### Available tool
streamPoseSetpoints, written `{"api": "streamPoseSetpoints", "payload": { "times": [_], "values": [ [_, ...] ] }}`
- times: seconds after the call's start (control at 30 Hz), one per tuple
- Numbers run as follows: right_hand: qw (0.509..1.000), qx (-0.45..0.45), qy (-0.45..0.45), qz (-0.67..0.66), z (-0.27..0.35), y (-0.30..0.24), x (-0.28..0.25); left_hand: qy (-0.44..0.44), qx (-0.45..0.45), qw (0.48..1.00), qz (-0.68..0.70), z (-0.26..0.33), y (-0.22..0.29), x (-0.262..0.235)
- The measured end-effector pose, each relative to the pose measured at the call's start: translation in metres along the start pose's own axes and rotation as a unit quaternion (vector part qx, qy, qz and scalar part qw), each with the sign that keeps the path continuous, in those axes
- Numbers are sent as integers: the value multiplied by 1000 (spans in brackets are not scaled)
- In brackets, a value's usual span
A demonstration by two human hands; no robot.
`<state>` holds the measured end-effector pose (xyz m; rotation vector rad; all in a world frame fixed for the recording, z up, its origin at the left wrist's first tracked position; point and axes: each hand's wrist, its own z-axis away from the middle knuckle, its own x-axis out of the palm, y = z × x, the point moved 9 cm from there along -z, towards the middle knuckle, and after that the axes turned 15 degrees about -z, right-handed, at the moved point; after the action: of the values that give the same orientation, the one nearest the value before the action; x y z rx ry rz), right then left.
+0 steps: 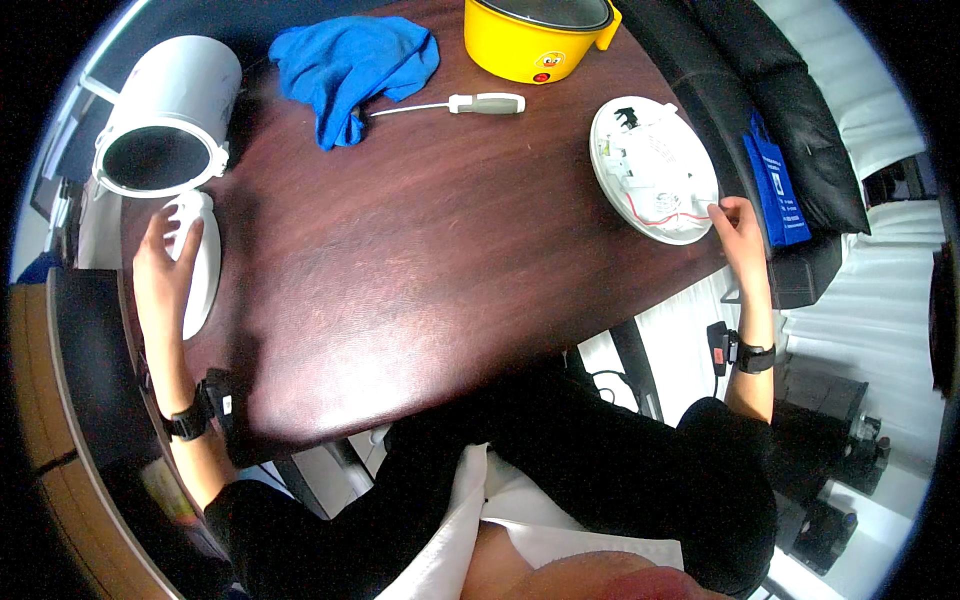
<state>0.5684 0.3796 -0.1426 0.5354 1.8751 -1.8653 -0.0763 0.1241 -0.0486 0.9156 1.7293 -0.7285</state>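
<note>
At the table's left edge, my left hand (163, 268) is closed over the upper end of a white lid-like plastic part (207, 275), thumb on one side and fingers on the other. Just beyond it lies a white cylindrical appliance housing (185, 85) on its side, its dark round opening toward me. On the right, my right hand (738, 232) pinches the near right rim of a round white appliance base (655, 170). Red wire and small fittings show inside this base. The tips of the right fingers are partly hidden.
A screwdriver (487, 103) with a grey and white handle lies beside a crumpled blue cloth (350, 60). At the far edge stands a yellow electric pot (530, 45). The brown table (400, 260) has a curved near edge. A black sofa (800, 120) with a blue bag (778, 185) adjoins the right.
</note>
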Motion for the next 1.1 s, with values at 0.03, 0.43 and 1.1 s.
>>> {"api": "streamPoseSetpoints", "payload": {
  "times": [0.03,0.43,1.1],
  "values": [
    [997,69,22,-36,0,9,0,1,-5,1000,9,-6,3,-4],
    [960,163,-161,-163,41,3,45,-3,-70,989,131,-4,-33,10],
    [840,75,-533,-62,68,-163,233,-15,-135,983,120,18,-39,13]
  ]
}}
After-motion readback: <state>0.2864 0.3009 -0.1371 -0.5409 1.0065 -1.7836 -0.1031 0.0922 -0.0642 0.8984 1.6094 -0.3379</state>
